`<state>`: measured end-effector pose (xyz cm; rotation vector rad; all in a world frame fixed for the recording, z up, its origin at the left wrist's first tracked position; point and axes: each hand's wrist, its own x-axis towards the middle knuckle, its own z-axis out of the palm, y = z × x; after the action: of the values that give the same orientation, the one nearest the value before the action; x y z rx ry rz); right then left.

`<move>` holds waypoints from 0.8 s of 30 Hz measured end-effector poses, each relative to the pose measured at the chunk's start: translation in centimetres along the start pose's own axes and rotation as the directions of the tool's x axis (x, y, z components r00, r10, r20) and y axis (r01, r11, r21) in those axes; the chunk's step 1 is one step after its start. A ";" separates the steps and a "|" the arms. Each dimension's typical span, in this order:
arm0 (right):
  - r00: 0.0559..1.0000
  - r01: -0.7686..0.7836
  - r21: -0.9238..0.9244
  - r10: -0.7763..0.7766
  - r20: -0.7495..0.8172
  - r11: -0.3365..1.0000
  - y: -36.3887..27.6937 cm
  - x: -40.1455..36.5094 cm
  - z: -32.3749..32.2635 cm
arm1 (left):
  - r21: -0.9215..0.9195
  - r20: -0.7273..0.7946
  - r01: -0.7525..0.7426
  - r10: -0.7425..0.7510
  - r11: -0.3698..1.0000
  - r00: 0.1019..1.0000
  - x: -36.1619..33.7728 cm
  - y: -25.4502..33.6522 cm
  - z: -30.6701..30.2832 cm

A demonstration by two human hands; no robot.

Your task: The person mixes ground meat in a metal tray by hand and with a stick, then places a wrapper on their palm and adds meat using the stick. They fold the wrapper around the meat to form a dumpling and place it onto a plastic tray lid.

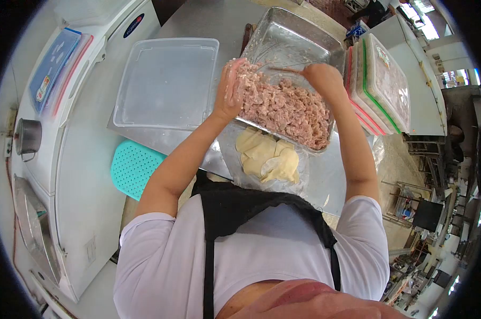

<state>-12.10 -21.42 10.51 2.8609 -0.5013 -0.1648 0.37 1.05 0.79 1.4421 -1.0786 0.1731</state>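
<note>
Steel pan (304,38) x1, raw mince (288,110) heaped inside; step looks like scooping mince, next move calls for steady stick control | translucent plastic tub (166,82) x1 | pale dough-sheet pile (264,152) x1, sheets uncountable | left hand (227,95) x1, cupped at mince, hold: can't tell | right hand (324,81) x1, clenched round thin stick (285,69) x1

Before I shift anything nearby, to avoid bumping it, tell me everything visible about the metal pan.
The metal pan is rectangular, deep-walled and shiny, like stainless steel, askew on the metal table. Pinkish ground meat lies in its near part; its far floor is smeared. The left hand is at its left rim; the right hand reaches over it. Whether either touches it is unclear.
</note>
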 end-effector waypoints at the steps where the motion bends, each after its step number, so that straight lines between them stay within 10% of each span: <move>1: 0.995 -0.042 0.041 0.046 -0.090 0.998 0.6 0.7 1.3 | -0.010 0.000 0.003 -0.003 1.000 1.000 -0.1 -0.3 0.1; 5: 0.971 0.121 0.097 -0.098 -0.217 0.988 -4.0 0.1 4.6 | -0.018 -0.017 0.058 -0.059 0.998 0.998 -0.1 -0.2 -0.1; 9: 0.993 0.118 -0.118 -0.114 0.041 0.986 -5.3 -0.7 -3.2 | -0.088 0.024 0.069 -0.068 0.994 0.997 -0.6 -1.0 0.1; 13: 0.944 0.142 -0.112 -0.169 -0.284 0.983 -6.6 2.4 -2.4 | -0.109 0.014 0.073 -0.072 0.991 0.997 -0.3 -0.8 0.1; 16: 0.931 0.352 -0.257 -0.366 -0.009 0.900 -10.0 -1.6 -2.2 | -0.113 0.009 0.075 -0.075 0.991 0.997 -0.1 -0.5 -0.1; 24: 0.996 0.050 -0.080 -0.055 -0.065 0.996 -3.7 -2.3 2.5 | -0.148 0.065 0.058 -0.049 0.987 0.997 0.4 -0.3 -0.3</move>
<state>-13.41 -17.81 7.37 2.7934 -0.3978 -0.0953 0.92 1.07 0.93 1.3467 -1.0782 0.0090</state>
